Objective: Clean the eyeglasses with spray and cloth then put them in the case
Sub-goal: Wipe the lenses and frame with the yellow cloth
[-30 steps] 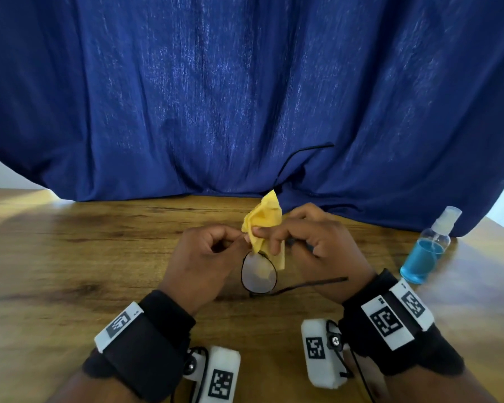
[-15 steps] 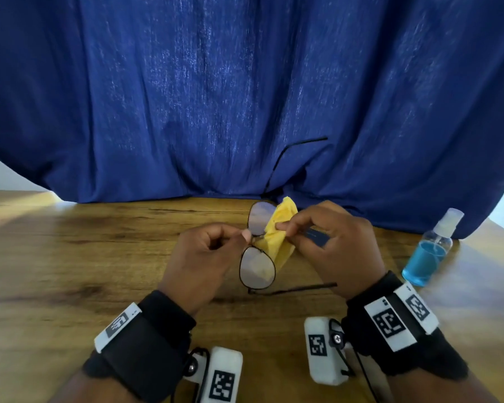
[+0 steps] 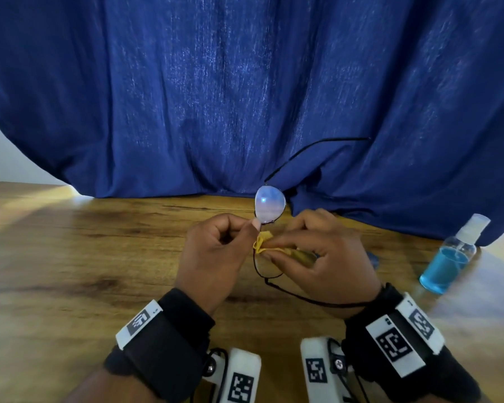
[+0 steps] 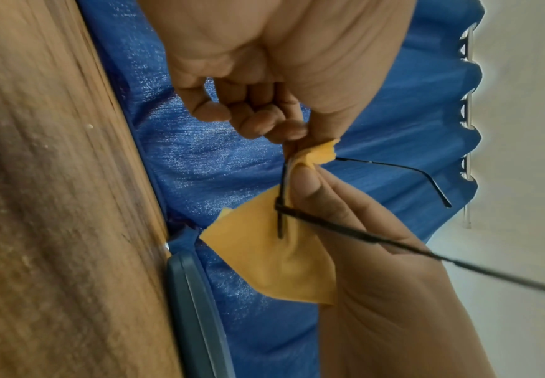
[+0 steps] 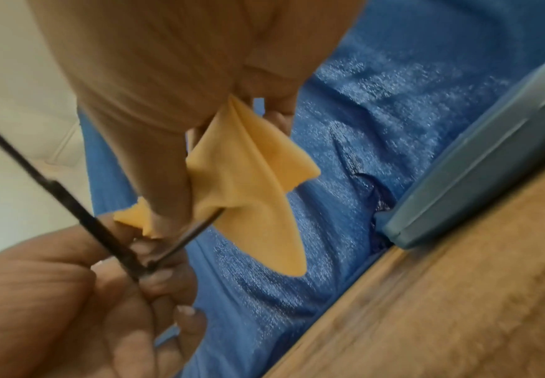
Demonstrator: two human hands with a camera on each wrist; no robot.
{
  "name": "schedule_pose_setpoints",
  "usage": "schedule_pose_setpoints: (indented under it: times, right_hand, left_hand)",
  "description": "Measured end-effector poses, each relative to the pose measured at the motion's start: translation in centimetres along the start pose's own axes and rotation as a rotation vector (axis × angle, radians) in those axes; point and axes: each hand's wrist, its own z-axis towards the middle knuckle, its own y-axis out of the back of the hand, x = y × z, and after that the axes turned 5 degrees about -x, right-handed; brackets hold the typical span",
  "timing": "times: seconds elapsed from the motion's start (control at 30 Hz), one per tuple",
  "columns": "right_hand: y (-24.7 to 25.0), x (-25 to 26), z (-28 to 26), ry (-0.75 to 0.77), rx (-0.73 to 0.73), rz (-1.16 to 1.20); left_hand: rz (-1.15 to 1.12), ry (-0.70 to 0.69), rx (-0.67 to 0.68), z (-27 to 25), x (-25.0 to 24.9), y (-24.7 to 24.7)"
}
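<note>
Thin black-framed eyeglasses (image 3: 269,205) are held upright above the wooden table, one lens up and bare, the lower lens wrapped in the yellow cloth (image 3: 263,242). My left hand (image 3: 216,257) pinches the frame at the bridge between thumb and forefinger. My right hand (image 3: 320,254) pinches the cloth (image 4: 274,255) round the lower lens (image 5: 196,230), thumb on one side, fingers on the other. Both temple arms stick out open. The blue-grey case (image 5: 478,163) lies shut on the table against the curtain, mostly hidden behind my right hand in the head view. The spray bottle (image 3: 451,257) of blue liquid stands at the right.
A blue curtain (image 3: 245,97) hangs along the table's (image 3: 85,257) far edge and drapes onto it. White marker blocks (image 3: 239,379) hang under my wrists near the front edge.
The cloth and my right fingers have moved from the upper lens down to the lower one. The upper lens now stands bare. My left hand keeps its pinch on the frame.
</note>
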Motion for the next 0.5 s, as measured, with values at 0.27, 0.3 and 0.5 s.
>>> schedule_pose_setpoints:
  times: [0.27, 0.3, 0.5]
  right_hand:
    - [1.1, -1.3, -0.2, -0.027, 0.021, 0.016]
    - [1.0, -1.0, -0.2, -0.025, -0.003, 0.013]
    - [0.0, -0.4, -0.3, 0.040, 0.189, 0.112]
  left_hand:
    - [0.013, 0.015, -0.037, 0.3, 0.2, 0.3]
    - [0.017, 0.013, -0.020, 0.2, 0.2, 0.1]
    - [0.032, 0.024, -0.027, 0.0, 0.1, 0.0]
